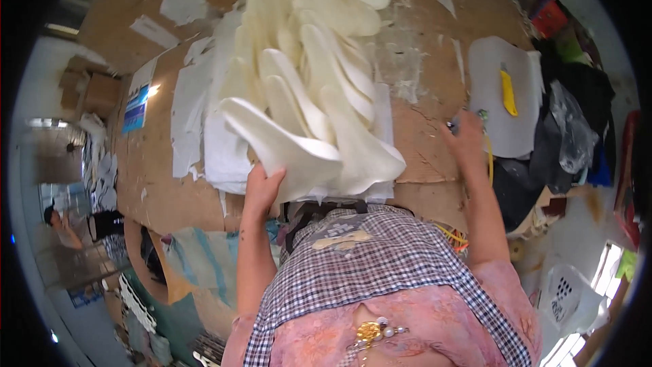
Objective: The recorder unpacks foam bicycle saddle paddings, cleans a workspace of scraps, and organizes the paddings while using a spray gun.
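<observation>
My left hand (261,190) is closed on the near end of a cream-white shoe insole (282,146), thumb on top, lifting it tilted above the near edge of the table. Beside and beyond it, many similar insoles (360,143) lie overlapping in two long rows on white sheets. Out to the right, my right hand (463,139) has its fingers curled round a small grey spray gun (468,121) with metal fittings. A thin yellow hose (490,163) hangs down beside that wrist. The hand partly hides the gun's body.
Brown cardboard (424,136) covers the table. At right, a yellow-handled cutter (508,92) rests on a pale grey sheet (485,75), near black cloth and clear plastic (570,129). A blue-and-white packet (136,109) lies at left. Another person (64,224) is far off at left.
</observation>
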Demonstrator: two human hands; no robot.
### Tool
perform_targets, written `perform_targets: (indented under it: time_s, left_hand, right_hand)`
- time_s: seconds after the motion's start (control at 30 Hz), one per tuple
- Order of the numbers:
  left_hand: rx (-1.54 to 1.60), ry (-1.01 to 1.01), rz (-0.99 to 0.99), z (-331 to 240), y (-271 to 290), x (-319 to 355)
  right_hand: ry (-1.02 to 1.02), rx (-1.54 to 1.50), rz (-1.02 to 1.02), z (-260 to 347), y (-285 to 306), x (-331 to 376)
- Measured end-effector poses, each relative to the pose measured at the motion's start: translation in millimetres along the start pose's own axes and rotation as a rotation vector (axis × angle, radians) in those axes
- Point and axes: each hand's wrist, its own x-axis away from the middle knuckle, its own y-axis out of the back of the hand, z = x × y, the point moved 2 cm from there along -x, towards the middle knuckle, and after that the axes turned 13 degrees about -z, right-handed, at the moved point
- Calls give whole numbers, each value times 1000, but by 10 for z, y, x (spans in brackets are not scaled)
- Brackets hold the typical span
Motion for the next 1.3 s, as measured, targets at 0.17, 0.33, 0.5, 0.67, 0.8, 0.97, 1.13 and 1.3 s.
perform_targets:
  time_s: [0.17, 0.33, 0.5, 0.67, 0.8, 0.97, 1.13, 1.3]
  left_hand:
    - [110, 41, 53, -563, 386, -92]
    - [272, -27, 242, -1019, 525, -325]
    - [343, -302, 206, -1199, 47, -571]
    - [282, -507, 237, -1083, -340, -829]
    - [136, -532, 307, -1124, -532, -797]
    - [23, -638, 348, -1115, -598, -585]
    - [100, -582, 382, -907, -671, -535]
    - [153, -552, 363, -915, -599, -476]
  right_hand:
    - [-81, 65, 114, -335, 92, 253]
    - [-349, 148, 56, -243, 256, 393]
    - [-262, -663, -169, 303, 1302, 751]
    - [-301, -1080, 158, 1637, 2650, 1203]
    - [-123, -695, 214, 2070, 2944, 1489]
    - [-137, -706, 77, 2377, 3135, 1549]
    - [-275, -987, -96, 2362, 3247, 1787]
    - [-238, -962, 77, 2073, 3207, 2025]
